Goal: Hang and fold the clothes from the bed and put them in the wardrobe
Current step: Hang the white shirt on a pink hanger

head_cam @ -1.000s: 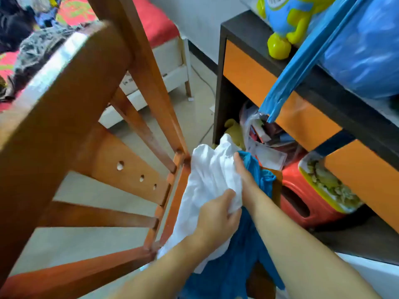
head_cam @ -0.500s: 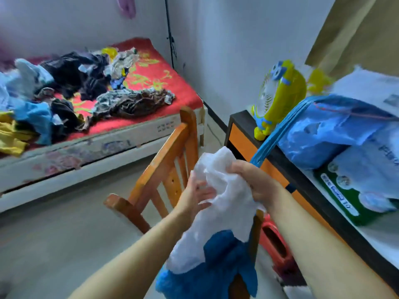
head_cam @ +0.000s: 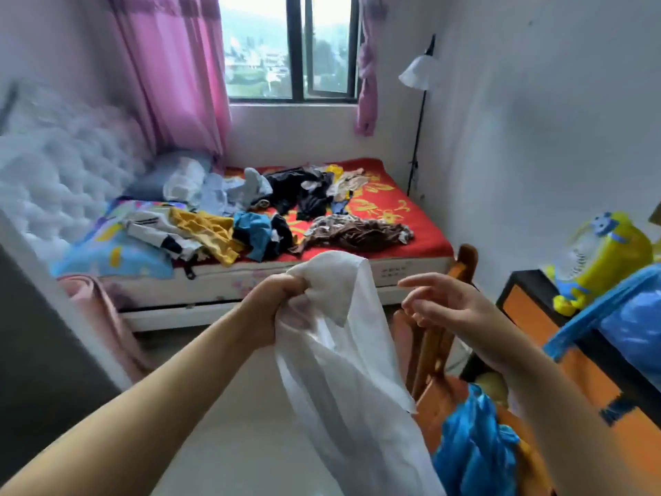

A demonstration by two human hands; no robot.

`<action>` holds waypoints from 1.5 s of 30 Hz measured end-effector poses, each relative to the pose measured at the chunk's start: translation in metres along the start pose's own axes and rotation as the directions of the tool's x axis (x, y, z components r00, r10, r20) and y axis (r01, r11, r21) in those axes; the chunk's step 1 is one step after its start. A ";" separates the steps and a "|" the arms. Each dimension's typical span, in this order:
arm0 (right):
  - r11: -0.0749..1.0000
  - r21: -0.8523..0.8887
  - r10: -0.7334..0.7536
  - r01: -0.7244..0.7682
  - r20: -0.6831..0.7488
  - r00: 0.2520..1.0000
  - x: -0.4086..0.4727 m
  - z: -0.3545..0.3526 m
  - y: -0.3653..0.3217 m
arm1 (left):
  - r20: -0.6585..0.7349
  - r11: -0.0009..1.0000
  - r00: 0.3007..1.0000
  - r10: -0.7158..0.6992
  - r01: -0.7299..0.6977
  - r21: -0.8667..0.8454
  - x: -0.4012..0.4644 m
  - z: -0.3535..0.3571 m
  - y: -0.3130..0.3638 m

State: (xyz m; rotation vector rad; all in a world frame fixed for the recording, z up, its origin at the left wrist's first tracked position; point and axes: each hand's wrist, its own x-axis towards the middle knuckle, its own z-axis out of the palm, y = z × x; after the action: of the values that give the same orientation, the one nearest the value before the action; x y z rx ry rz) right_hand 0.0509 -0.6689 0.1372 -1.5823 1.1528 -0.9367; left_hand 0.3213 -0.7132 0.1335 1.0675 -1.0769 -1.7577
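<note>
1. in front of the bed, at chest height: a thin white woven garment [head_cam: 343, 352], semi-sheer, hanging from our left hand [head_cam: 272, 302] in one long drape that runs down out of the bottom of the view. we judge it very light and wholly limp, with no stiffness to keep a shape.
2. our left hand is clenched on a bunched upper corner of the white garment, fingers curled tight round the cloth. our right hand [head_cam: 450, 309] is apart from it, fingers spread and slightly curled, holding nothing, just beside the hanging edge.
3. handling note: a fabric this fine looks likely to slide and crease. we would take it at two matching points of the top edge, shoulder seams or collar if it has them, so it falls flat. which part of the garment the left hand holds we cannot tell.
4. a crumpled bright blue garment [head_cam: 472, 445] lies on the orange-brown wooden chair [head_cam: 432, 352], to the lower right and near the white drape.
5. on the bed with the red flowered sheet [head_cam: 411, 216]: a loose heap of mixed clothes [head_cam: 286, 202], black, yellow, blue, brown and pale, none folded.
6. the wardrobe: not identified in this view.
7. an orange and black cabinet [head_cam: 536, 316] stands at far right, carrying a yellow toy-shaped fan [head_cam: 601, 255].
</note>
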 end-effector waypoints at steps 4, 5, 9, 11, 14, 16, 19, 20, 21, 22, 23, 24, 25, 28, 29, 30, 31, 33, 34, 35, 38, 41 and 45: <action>0.974 -0.222 0.012 0.050 0.273 0.962 0.039 0.136 -0.027 | -0.219 0.992 0.969 0.116 -0.124 -0.023 -0.084 -0.081 0.038; 0.968 -0.239 0.007 0.071 0.309 0.951 0.046 0.171 -0.031 | -0.246 0.988 0.960 0.133 -0.148 -0.042 -0.103 -0.098 0.045; 0.998 0.054 -0.026 0.013 0.245 0.969 0.062 0.256 -0.070 | -0.340 0.979 0.924 0.174 -0.201 -0.044 -0.174 -0.170 0.072; 0.965 0.255 0.004 -0.052 0.183 0.983 0.072 0.269 -0.094 | -0.419 0.978 0.896 0.146 -0.193 -0.074 -0.207 -0.206 0.082; 0.912 0.398 -0.001 -0.100 0.246 0.969 0.086 0.284 -0.127 | -0.504 0.995 0.859 0.094 -0.091 0.031 -0.242 -0.242 0.082; 0.901 0.419 -0.020 -0.116 0.307 0.951 0.094 0.299 -0.143 | -0.626 0.962 0.734 0.263 -0.149 0.230 -0.247 -0.248 0.076; 0.905 0.404 -0.036 -0.133 0.385 0.922 0.103 0.326 -0.159 | -0.458 0.698 0.572 0.680 -0.316 0.642 -0.246 -0.232 0.071; 0.912 0.388 -0.046 -0.134 0.419 0.907 0.108 0.334 -0.162 | -0.336 0.614 0.617 0.712 -0.313 0.725 -0.243 -0.226 0.068; 0.913 0.385 -0.057 -0.136 0.451 0.891 0.112 0.342 -0.165 | -0.228 0.552 0.693 0.684 -0.287 0.783 -0.238 -0.221 0.063; 0.913 0.383 -0.064 -0.139 0.473 0.879 0.117 0.349 -0.169 | -0.153 0.513 0.769 0.621 -0.250 0.821 -0.232 -0.218 0.057; 0.917 0.376 -0.070 -0.133 0.480 0.874 0.124 0.354 -0.172 | -0.121 0.501 0.825 0.552 -0.212 0.839 -0.226 -0.221 0.051; 0.924 0.360 -0.066 -0.128 0.479 0.875 0.131 0.359 -0.175 | -0.127 0.516 0.857 0.500 -0.177 0.838 -0.220 -0.226 0.046; 0.932 0.341 -0.056 -0.126 0.477 0.877 0.139 0.362 -0.178 | -0.149 0.535 0.865 0.479 -0.152 0.831 -0.214 -0.233 0.044; 0.950 0.282 -0.031 -0.136 0.518 0.855 0.167 0.367 -0.185 | -0.168 0.471 0.815 0.554 -0.140 0.871 -0.198 -0.257 0.050; 0.955 0.263 -0.026 -0.135 0.532 0.846 0.180 0.369 -0.186 | -0.183 0.458 0.779 0.599 -0.147 0.876 -0.193 -0.265 0.055; 0.961 0.244 -0.023 -0.129 0.536 0.844 0.192 0.369 -0.188 | -0.215 0.465 0.738 0.639 -0.149 0.873 -0.189 -0.273 0.060; 0.966 0.228 -0.019 -0.120 0.530 0.848 0.206 0.370 -0.190 | -0.255 0.490 0.699 0.668 -0.156 0.858 -0.187 -0.281 0.067; 0.979 0.171 0.008 -0.108 0.501 0.866 0.234 0.371 -0.193 | -0.344 0.551 0.604 0.719 -0.193 0.812 -0.187 -0.299 0.082; 0.985 0.133 0.031 -0.111 0.496 0.868 0.248 0.373 -0.193 | -0.385 0.571 0.549 0.742 -0.216 0.792 -0.189 -0.310 0.090; 0.989 0.095 0.052 -0.117 0.512 0.857 0.263 0.376 -0.192 | -0.416 0.584 0.504 0.756 -0.235 0.777 -0.192 -0.322 0.098; 0.997 -0.045 0.077 -0.063 0.595 0.800 0.299 0.399 -0.186 | -0.426 0.564 0.484 0.764 -0.182 0.806 -0.195 -0.354 0.115; 1.000 -0.024 0.007 0.010 0.626 0.780 0.325 0.439 -0.186 | -0.441 0.533 0.437 0.783 -0.108 0.839 -0.193 -0.385 0.119; 0.989 0.115 -0.025 -0.089 0.740 0.672 0.351 0.492 -0.196 | -0.492 0.523 0.552 0.673 0.116 0.844 -0.214 -0.434 0.114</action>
State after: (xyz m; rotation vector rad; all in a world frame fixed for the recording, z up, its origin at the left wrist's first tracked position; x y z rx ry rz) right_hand 0.6513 -0.8626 0.2103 -1.5817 0.5046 -0.2530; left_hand 0.8144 -0.6646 0.1694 1.8101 -1.3503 -0.1886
